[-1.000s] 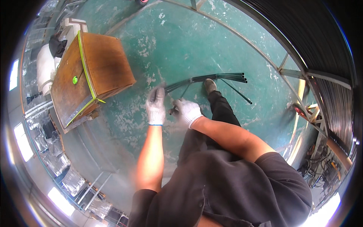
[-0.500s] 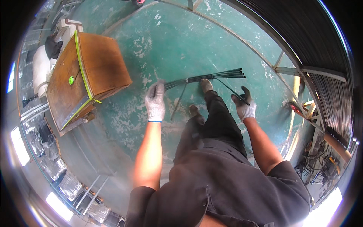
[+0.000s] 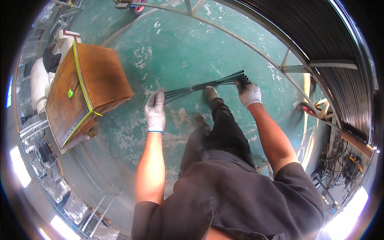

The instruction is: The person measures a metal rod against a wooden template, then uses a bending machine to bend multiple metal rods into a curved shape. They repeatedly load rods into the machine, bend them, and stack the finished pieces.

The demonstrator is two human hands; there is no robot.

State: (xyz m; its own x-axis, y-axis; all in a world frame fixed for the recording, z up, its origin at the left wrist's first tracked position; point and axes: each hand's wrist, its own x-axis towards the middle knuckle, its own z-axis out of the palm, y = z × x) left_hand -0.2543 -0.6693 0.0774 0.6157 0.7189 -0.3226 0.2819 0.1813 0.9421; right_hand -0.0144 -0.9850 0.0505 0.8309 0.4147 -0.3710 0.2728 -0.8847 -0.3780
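Several thin dark metal tubes (image 3: 196, 87) span the space between my two hands in a loose bundle, fanned apart toward both ends. My left hand (image 3: 155, 110), in a pale knitted glove with a blue cuff edge, is closed around their left ends. At the other end, the gloved fingers of my right hand (image 3: 249, 94) are wrapped about the tubes just short of their open round ends. Which of the tubes the right fingers actually grip is partly hidden.
To the left stands a brown wooden box (image 3: 103, 74) with yellow-green edging and a green tape measure (image 3: 71, 93) on it. On the right, a metal rack (image 3: 294, 69) holds a great stack of dark tubes (image 3: 340, 52). Cables and tools (image 3: 334, 168) lie at lower right.
My right hand has risen to the bundle's right end, bringing in the tube that hung apart at an angle. The stray tube near my left hand now lies along the others.
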